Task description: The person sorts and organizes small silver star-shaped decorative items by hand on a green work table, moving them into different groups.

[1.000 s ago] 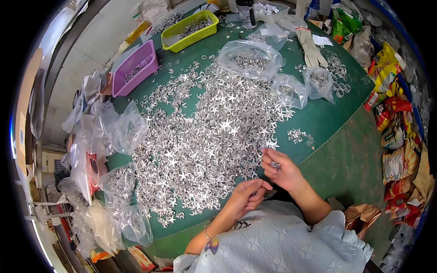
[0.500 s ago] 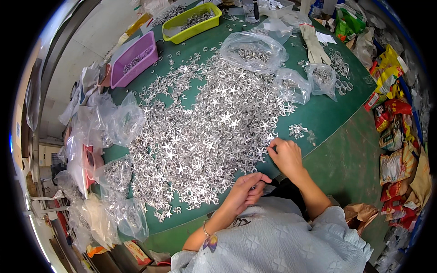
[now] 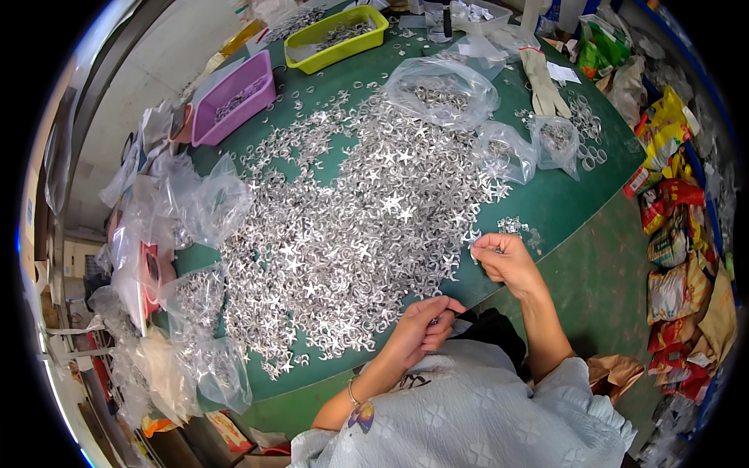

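Note:
A wide heap of small silver metal pieces, many star-shaped and others curved like open rings, covers much of the green tabletop. My left hand is curled closed at the heap's near edge, with a small dark glint between its fingers; what it holds is mostly hidden. Just right of the heap, my right hand pinches a small silver metal piece between thumb and forefinger. Beyond that hand lies a little cluster of silver bits, partly covered by it.
A purple basket and a yellow-green basket hold metal pieces at the far left. Clear bags of pieces lie at the back, near a white glove. More plastic bags line the left edge. Colourful sacks are piled at right.
My right hand has moved slightly right, over toward the small cluster, and its fingers have drawn into a pinch with a silver piece at the tips. My left hand stays put.

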Motion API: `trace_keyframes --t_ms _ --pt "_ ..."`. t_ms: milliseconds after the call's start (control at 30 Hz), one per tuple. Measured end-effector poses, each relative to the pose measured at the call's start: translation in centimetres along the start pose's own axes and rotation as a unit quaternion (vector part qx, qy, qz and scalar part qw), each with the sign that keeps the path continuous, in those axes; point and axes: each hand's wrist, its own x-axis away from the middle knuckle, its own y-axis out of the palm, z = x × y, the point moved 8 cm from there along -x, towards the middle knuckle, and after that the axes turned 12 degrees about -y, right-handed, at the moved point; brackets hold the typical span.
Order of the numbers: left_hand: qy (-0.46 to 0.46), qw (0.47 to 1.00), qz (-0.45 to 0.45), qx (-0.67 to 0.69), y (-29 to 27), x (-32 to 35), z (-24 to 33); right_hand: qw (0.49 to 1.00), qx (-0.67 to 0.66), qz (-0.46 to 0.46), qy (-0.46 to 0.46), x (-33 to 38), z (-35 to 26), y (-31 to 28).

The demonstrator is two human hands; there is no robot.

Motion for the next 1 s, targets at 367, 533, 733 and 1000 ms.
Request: trace_keyframes --t_ms 367,533,733,1000 --pt "-0.013 0.945 0.155 0.286 0.3 -0.5 0.6 0.944 0.231 -0.191 -0.141 2.3 -3.2 6.1" --pt "0.014 0.970 -0.051 0.237 -1.8 -1.6 -0.5 0.995 -0.075 -0.069 0.001 0.7 -1.8 2.7" --pt "0.012 0.973 -0.070 0.220 -1.2 -1.4 -0.2 0.960 -0.275 -0.049 -0.004 -2.6 -0.5 1.1" --pt "0.067 0.944 -0.085 0.311 -1.5 -1.5 1.1 0.827 -0.548 -0.001 0.125 -3.7 -0.5 2.2"
